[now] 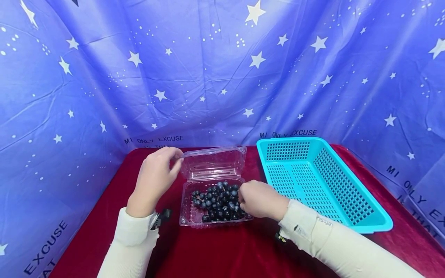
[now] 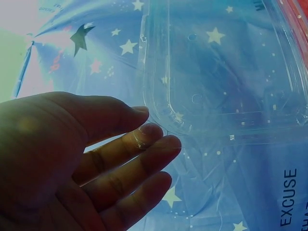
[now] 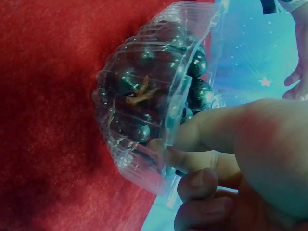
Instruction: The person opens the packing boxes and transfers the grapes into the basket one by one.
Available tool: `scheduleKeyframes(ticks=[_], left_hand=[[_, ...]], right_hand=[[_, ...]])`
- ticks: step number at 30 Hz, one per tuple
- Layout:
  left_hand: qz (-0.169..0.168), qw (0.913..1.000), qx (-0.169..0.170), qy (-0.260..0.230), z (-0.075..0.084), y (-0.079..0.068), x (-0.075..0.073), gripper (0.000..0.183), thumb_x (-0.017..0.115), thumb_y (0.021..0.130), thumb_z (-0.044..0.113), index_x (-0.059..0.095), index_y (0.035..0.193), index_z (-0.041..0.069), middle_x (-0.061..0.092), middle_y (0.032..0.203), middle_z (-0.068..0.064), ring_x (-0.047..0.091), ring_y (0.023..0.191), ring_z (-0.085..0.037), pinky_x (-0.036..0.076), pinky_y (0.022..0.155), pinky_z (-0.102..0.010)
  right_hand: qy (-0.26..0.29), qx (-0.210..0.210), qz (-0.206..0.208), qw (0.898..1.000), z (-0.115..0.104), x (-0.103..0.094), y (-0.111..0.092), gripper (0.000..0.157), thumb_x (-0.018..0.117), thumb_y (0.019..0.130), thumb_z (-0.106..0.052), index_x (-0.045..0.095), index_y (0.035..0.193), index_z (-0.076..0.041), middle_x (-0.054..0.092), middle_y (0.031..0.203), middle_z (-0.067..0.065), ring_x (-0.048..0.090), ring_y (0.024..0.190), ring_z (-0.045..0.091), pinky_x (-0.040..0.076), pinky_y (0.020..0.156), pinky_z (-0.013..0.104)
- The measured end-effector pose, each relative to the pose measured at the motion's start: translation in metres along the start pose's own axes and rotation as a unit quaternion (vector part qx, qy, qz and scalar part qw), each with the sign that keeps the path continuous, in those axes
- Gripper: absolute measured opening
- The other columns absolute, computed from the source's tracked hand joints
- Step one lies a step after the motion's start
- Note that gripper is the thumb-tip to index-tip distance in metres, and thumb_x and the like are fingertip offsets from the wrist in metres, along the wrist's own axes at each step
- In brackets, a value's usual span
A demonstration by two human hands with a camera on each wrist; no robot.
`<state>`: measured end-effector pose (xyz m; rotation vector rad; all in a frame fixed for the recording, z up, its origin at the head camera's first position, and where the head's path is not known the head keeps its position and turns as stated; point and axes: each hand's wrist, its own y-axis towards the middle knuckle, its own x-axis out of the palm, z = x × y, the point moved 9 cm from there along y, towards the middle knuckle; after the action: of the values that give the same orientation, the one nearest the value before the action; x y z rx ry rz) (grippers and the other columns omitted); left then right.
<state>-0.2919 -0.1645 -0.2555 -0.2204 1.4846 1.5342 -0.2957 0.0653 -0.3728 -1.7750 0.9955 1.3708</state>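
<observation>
A clear plastic clamshell box (image 1: 187,208) stands with its hinged lid (image 1: 213,162) raised at the back. Dark purple grapes (image 1: 219,202) fill most of its base; a brown stem (image 3: 140,94) shows through the side wall. My left hand (image 1: 156,175) pinches the lid's left corner between thumb and fingertips, the other fingers loosely bent. At the box's right rim, my right hand (image 1: 260,199) is curled, its thumb and forefinger reaching over the edge beside the grapes. Its other fingers (image 3: 197,185) bend outside the wall. I cannot tell whether it grips grapes or the rim.
A turquoise slotted basket (image 1: 361,185) stands on the right, just beyond my right hand. Dark red velvet cloth (image 1: 208,255) covers the table. Blue star-printed curtains (image 1: 208,69) hang close behind it and along both sides.
</observation>
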Motion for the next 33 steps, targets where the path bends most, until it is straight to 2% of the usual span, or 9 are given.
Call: scheduleKeyframes(ticks=[7,16,23,33], left_hand=[[-0.002,1.0,0.001,0.004,0.0,0.001,0.002,0.006,0.075,0.09,0.01,0.075,0.096,0.01,0.072,0.085,-0.003,0.061,0.07,-0.02,0.055,0.067,-0.04],[-0.004,1.0,0.0,0.005,0.0,0.0,0.002,0.006,0.075,0.09,0.009,0.075,0.096,0.01,0.072,0.085,-0.003,0.06,0.069,-0.02,0.054,0.066,-0.039],[-0.008,1.0,-0.001,0.002,-0.003,-0.001,0.003,0.006,0.075,0.091,0.009,0.075,0.097,0.01,0.073,0.087,-0.004,0.063,0.072,-0.021,0.056,0.07,-0.041],[-0.009,1.0,-0.002,0.0,-0.002,0.0,0.004,0.006,0.074,0.091,0.009,0.075,0.097,0.01,0.072,0.086,-0.004,0.061,0.071,-0.021,0.055,0.069,-0.04]], right_hand=[[-0.048,-0.003,-0.01,0.999,0.001,0.006,0.0,0.025,0.072,0.089,-0.01,0.065,0.068,-0.022,0.059,0.061,-0.008,0.055,0.055,0.01,0.05,0.052,0.031],[-0.067,-0.041,0.0,0.997,-0.005,0.005,-0.002,0.033,0.072,0.086,-0.008,0.06,0.06,-0.024,0.055,0.055,-0.009,0.051,0.051,0.011,0.046,0.047,0.032],[-0.082,-0.047,-0.004,0.996,-0.01,0.006,0.005,0.036,0.071,0.085,-0.008,0.058,0.056,-0.025,0.054,0.052,-0.01,0.051,0.05,0.011,0.046,0.046,0.031],[-0.126,-0.032,-0.024,0.991,-0.017,0.007,0.011,0.031,0.074,0.084,-0.008,0.057,0.061,-0.021,0.056,0.057,-0.006,0.054,0.052,0.015,0.052,0.047,0.039]])
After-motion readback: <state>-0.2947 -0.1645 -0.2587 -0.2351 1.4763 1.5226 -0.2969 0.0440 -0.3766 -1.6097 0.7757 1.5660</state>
